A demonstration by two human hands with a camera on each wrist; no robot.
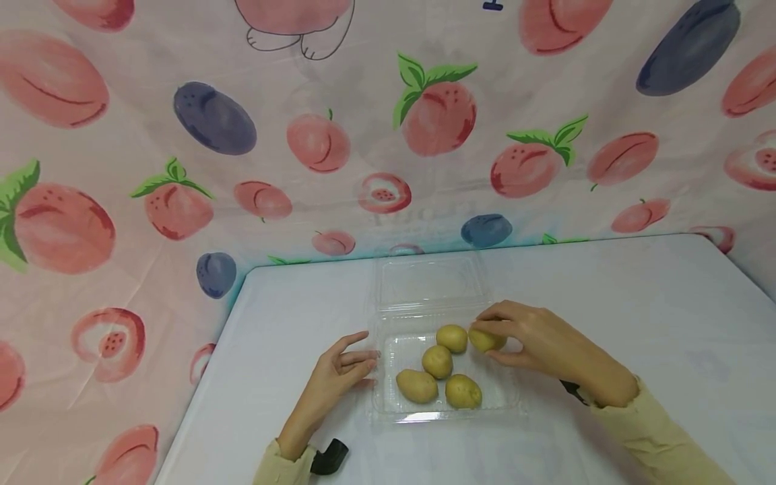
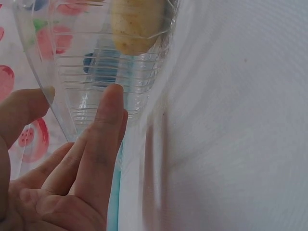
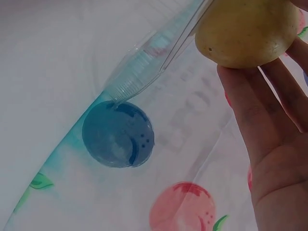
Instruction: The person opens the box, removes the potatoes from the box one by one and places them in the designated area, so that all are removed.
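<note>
A clear plastic clamshell box (image 1: 388, 407) lies with its lid (image 1: 432, 283) folded back. Several yellow potatoes (image 1: 417, 386) sit inside it. My right hand (image 1: 545, 340) grips another potato (image 1: 487, 339) between thumb and fingers at the box's right side. In the right wrist view that potato (image 3: 248, 33) is up beside the clear box wall. My left hand (image 1: 336, 370) is at the box's left side. Seen from the left wrist, its fairly straight fingers (image 2: 109, 108) lie against the ribbed outer wall, with the thumb (image 2: 29, 108) near the rim.
A white-covered table (image 1: 618, 303) carries the box near its middle. Behind and to the left hangs a cloth (image 1: 339, 81) printed with fruit. Black straps or mounts, one of them a dark piece (image 1: 330, 457), show at both wrists.
</note>
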